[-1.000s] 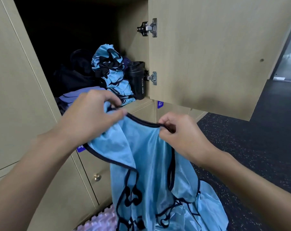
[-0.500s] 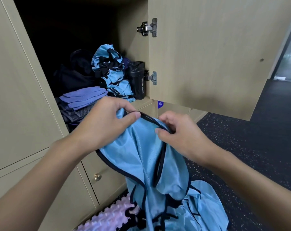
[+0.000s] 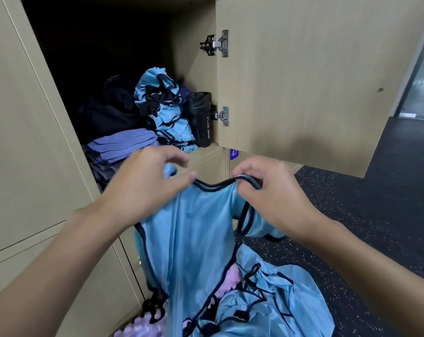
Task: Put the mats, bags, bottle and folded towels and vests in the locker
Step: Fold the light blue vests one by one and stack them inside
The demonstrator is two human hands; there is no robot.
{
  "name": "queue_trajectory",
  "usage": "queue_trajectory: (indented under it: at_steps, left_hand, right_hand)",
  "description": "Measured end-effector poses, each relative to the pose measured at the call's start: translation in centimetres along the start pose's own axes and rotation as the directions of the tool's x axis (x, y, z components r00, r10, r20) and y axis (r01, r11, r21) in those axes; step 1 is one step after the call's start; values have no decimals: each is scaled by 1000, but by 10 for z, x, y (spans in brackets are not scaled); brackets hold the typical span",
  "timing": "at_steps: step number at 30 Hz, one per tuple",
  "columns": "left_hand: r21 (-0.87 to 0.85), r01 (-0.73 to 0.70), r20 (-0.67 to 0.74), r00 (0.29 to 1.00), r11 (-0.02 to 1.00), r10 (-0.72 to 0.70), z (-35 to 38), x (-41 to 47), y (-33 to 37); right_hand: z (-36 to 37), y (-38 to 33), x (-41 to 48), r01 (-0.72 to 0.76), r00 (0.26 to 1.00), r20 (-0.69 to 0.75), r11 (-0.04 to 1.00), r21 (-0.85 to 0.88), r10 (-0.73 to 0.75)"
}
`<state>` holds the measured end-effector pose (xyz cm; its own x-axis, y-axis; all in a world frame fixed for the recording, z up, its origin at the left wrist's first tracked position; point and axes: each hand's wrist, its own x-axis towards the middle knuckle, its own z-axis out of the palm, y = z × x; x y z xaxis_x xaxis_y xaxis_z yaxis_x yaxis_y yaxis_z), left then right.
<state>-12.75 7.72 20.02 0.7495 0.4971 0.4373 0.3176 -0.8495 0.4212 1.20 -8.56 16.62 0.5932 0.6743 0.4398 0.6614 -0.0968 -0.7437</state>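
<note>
Two hands on one light-blue vest (image 3: 196, 239), held up in front of the open locker (image 3: 194, 69), at about the level of its bottom edge. Left hand (image 3: 142, 190): thumb and forefinger pinched on the neckline at one end, remaining fingers curled over the cloth. Right hand (image 3: 274, 195): fingertips and thumb pinched on the dark trim at the other end, a strap loop hanging under the palm. Neckline trim drawn in a shallow sag between the two grips; body of the vest hanging down, lower hem not to be told apart from the cloth beneath. Inside the locker, right to left: black bottle (image 3: 201, 120) upright against the right wall, just beside the lower hinge (image 3: 221, 116); stack of folded blue vests (image 3: 164, 113) touching the bottle; folded purple towels (image 3: 125, 144) at the front edge, on darker cloth; dark bag (image 3: 108, 115) behind, outline lost in shadow. Dark open space above the whole load, up to the locker roof. Door (image 3: 303, 81) swung wide to the right, lower edge above and beyond the right hand, apart from it. On the speckled dark floor (image 3: 376, 215) below: heap of further blue vests (image 3: 266, 300) over a pink ridged mat (image 3: 133, 328), close against the lower locker fronts (image 3: 211, 164).
</note>
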Motion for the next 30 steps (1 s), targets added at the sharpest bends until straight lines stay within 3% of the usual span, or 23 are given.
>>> queue_trajectory:
  at_steps: [4, 6, 9, 13, 20, 26, 30]
  left_hand:
    - [-240, -90, 291, 943, 967, 160, 14, -10, 16]
    - [-370, -69, 333, 921, 927, 202, 23, -11, 19]
    - [-355, -38, 282, 948, 934, 146, 29, -10, 18]
    - [-350, -6, 174, 982, 937, 71, 25, -5, 14]
    - [-152, 54, 60, 997, 987, -45, 23, 2, 4]
    - [-168, 8, 117, 993, 986, 11, 23, -3, 8]
    - [-358, -75, 130, 983, 931, 129, 28, -9, 19]
  right_hand:
    - [4, -5, -1, -25, 993, 120, 990, 136, 8]
    - [5, -6, 0, -49, 991, 133, 978, 203, 22]
    - [1, -7, 1, -69, 989, 145, 965, 254, 33]
    - [-5, -5, 1, -86, 974, 219, 990, 109, 61]
    - [-12, -7, -2, -40, 993, 115, 998, 55, 34]
    - [-14, -10, -5, 46, 999, 5, 996, 74, -47]
    - [-10, -14, -6, 46, 998, 40, 993, 108, -50]
